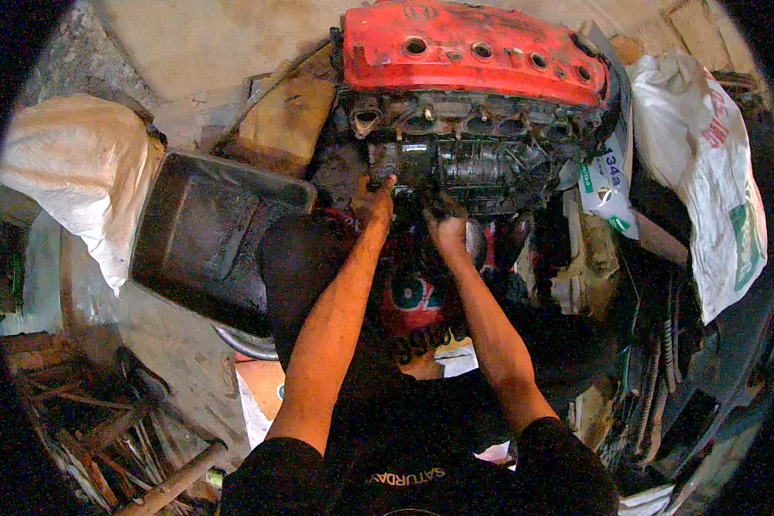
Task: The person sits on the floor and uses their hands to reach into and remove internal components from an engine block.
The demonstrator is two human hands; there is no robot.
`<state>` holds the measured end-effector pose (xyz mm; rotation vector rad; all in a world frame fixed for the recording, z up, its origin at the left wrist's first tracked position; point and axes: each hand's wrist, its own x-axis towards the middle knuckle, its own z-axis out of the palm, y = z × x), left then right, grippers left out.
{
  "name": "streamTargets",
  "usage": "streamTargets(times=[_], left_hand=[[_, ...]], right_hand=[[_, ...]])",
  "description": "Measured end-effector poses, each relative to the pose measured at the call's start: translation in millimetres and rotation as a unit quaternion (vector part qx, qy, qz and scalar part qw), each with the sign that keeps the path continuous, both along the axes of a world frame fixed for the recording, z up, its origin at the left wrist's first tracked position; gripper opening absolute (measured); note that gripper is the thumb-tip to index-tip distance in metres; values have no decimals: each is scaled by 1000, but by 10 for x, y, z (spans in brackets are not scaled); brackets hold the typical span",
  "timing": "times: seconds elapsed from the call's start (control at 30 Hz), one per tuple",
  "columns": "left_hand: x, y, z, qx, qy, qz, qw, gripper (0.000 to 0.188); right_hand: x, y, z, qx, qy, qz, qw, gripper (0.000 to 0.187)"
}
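Note:
A grimy car engine (473, 125) with a red valve cover (490, 56) lies in front of me, a row of ports along its near side. Below the ports is a dark, oily metal section (486, 168) with a ribbed, shiny surface. My left hand (375, 201) is at the near left edge of this section, fingers curled in and thumb pointing up; what it grips is hard to make out. To its right, my right hand (447, 230) is closed around something dark at the same near edge. Shadow and grime hide the fingertips of both hands.
A black plastic tub (224, 232) stands at left beside my leg, next to a whitish sack (82, 163). At right hangs a white printed sack (701, 163) near dark hoses (666, 344). Scrap wood and rods (120, 439) lie at lower left.

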<state>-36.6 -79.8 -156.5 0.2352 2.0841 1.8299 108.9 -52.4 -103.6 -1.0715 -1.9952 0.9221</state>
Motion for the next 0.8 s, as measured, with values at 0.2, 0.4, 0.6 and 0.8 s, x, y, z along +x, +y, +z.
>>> streamTargets(times=[0.2,0.4,0.6,0.8], left_hand=[[42,-179,615,-136,-117,28,983,48],[13,-107,495,85,109,70,988,39],[-58,-157,342,153,18,21,988,32],[-81,-48,285,153,17,63,986,27]], right_hand=[[-154,152,208,-25,35,-75,996,29],[-501,133,536,28,49,-99,993,26],[-554,260,582,24,47,-55,997,25],[-489,375,415,126,85,-75,986,17]])
